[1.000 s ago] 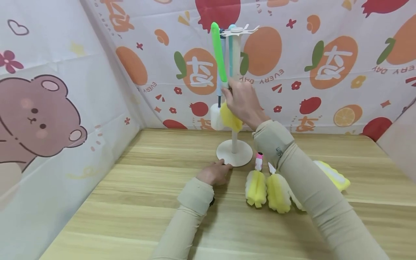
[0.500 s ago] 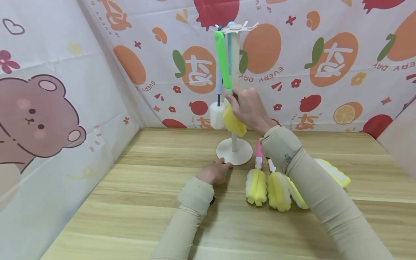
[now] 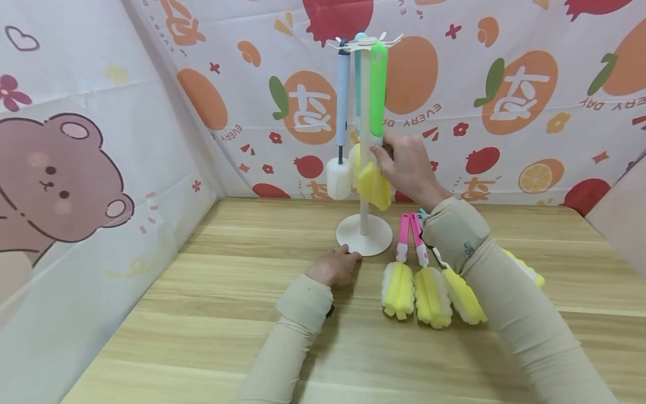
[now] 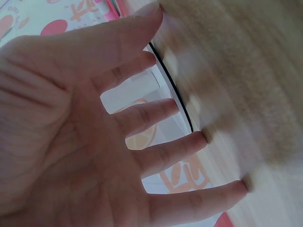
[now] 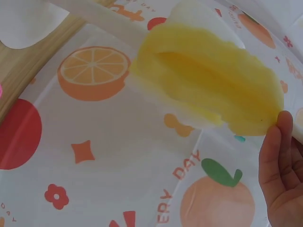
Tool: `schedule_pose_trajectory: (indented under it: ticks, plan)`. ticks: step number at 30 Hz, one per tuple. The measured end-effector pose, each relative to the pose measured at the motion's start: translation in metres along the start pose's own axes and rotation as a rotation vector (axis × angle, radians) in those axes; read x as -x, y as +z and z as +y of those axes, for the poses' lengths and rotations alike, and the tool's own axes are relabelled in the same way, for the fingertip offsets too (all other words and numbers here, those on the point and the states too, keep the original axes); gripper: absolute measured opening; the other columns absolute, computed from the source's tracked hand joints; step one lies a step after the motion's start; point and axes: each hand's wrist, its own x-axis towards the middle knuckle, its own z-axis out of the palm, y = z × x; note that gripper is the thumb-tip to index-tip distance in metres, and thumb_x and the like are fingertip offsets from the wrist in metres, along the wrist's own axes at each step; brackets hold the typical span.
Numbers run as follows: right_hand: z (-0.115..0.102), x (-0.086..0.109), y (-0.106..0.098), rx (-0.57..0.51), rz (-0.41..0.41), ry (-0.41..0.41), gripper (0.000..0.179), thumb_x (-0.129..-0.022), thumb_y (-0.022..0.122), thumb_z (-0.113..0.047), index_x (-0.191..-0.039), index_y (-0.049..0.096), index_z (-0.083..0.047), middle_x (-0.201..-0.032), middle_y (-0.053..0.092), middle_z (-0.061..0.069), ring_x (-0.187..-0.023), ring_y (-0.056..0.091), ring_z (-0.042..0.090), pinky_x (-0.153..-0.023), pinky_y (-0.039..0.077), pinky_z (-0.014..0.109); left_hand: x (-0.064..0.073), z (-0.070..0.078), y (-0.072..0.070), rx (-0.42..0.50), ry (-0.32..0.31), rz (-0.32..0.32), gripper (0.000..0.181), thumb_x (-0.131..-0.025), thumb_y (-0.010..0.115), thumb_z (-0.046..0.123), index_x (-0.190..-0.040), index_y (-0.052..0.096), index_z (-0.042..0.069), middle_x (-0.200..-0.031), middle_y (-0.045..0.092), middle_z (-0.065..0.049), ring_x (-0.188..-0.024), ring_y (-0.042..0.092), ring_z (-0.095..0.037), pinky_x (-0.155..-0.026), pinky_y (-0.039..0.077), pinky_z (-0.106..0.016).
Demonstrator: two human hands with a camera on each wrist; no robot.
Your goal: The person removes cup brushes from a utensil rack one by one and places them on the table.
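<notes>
while the straight-fingered left hand [image 3: 333, 267] touched the round white base [image 3: 377, 238], the right hand [image 3: 410, 168] pinched the green-handled yellow-sponge brush [image 3: 377, 106], likely light, soft-headed, best held higher.

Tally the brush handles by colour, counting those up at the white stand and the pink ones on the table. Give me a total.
Green handle: 1
Light blue handle: 1
Turquoise handle: 1
Pink handles: 2
Total: 5
</notes>
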Motion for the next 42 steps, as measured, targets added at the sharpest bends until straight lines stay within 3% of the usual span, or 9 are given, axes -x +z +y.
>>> schedule_pose_trajectory:
  ticks: [10,17,22,42]
  plan:
    - [0.005,0.006,-0.005,-0.02,-0.024,0.071,0.026,-0.102,0.062,-0.007,-0.12,0.064,0.01,-0.106,0.069,0.023,-0.087,0.064,0.035,-0.087,0.057,0.047,0.0,0.001,0.0,-0.011,0.006,0.007,0.051,-0.098,0.068,0.019,-0.147,0.053,0.02,-0.147,0.045,-0.011,-0.128,0.048,-0.037,-0.1,0.048,-0.048]
    - [0.009,0.012,-0.01,-0.016,-0.001,0.097,0.026,-0.101,0.062,-0.008,-0.119,0.064,0.011,-0.099,0.067,0.021,-0.08,0.061,0.032,-0.078,0.057,0.042,-0.001,0.001,0.0,-0.022,0.016,0.013,0.052,-0.097,0.069,0.017,-0.147,0.054,0.02,-0.146,0.045,-0.011,-0.125,0.048,-0.037,-0.099,0.048,-0.047]
    - [0.012,0.014,-0.013,-0.004,0.002,0.143,0.027,-0.102,0.062,-0.012,-0.118,0.064,0.01,-0.099,0.067,0.021,-0.082,0.062,0.033,-0.082,0.058,0.045,0.001,0.002,0.0,-0.019,0.02,0.009,0.052,-0.097,0.068,0.014,-0.147,0.054,0.019,-0.146,0.045,-0.012,-0.125,0.048,-0.037,-0.099,0.048,-0.047]
    - [0.018,0.014,-0.016,-0.063,-0.068,0.32,0.031,-0.103,0.061,-0.015,-0.122,0.064,0.009,-0.104,0.066,0.021,-0.08,0.065,0.033,-0.081,0.059,0.041,0.001,0.001,0.0,-0.031,0.013,0.002,0.052,-0.098,0.067,0.017,-0.148,0.052,0.02,-0.149,0.043,-0.012,-0.125,0.048,-0.037,-0.099,0.048,-0.046]
